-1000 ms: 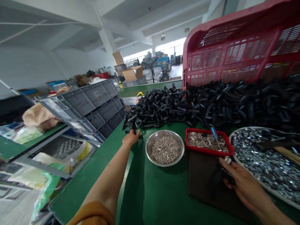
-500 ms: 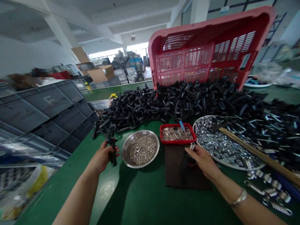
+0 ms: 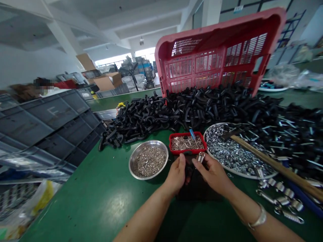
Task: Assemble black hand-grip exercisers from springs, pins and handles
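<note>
My left hand (image 3: pixel 177 173) is closed round a black part, mostly hidden by the fingers, over the dark pad (image 3: pixel 199 193). Beside it, my right hand (image 3: pixel 213 173) holds a coiled metal spring (image 3: pixel 201 157) upright between thumb and fingers. Just beyond both hands sits the red tray (image 3: pixel 174 150) of small metal pins, with a blue-handled tool (image 3: pixel 192 134) in it. To the left stands a steel bowl (image 3: pixel 131 164) of tiny metal pieces.
Black curved parts (image 3: pixel 151 116) are heaped behind, below a tilted red crate (image 3: pixel 219 28). At right lie a white tray (image 3: pixel 252 175) of metal parts, a hammer (image 3: pixel 272 163) across it, and loose springs (image 3: pixel 282 200). Grey crates (image 3: pixel 50 117) stand at left.
My left hand has moved right with the black part, from left of the steel bowl to beside my right hand. The view has shifted slightly.
</note>
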The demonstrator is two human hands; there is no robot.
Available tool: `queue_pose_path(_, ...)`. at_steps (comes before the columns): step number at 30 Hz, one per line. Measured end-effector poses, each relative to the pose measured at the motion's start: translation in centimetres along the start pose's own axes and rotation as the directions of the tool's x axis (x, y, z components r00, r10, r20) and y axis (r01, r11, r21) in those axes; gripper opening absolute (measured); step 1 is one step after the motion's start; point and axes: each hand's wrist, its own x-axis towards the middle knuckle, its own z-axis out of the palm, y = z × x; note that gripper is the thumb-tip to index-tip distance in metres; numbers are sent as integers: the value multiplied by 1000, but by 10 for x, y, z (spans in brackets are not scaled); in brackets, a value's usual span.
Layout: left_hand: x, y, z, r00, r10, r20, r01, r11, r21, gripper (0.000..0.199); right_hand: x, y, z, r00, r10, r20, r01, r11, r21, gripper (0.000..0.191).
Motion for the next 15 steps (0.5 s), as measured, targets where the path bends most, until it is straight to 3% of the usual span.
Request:
queue_pose_path(8,4,-2,-4,999,53,-13,-52,998,36,55,-4,4,1,999,19,50,-13,993,-117,20)
queue_pose_path(13,2,3,-9,955,296,-34,-279,927,252,45,-7,4,9,999,36,-25,-39,992,-122,20)
queue_pose_path(15,0,3,-10,942,335,-11,-315,898,306,44,-8,4,10,999,34,-20,-36,988,-147,20)
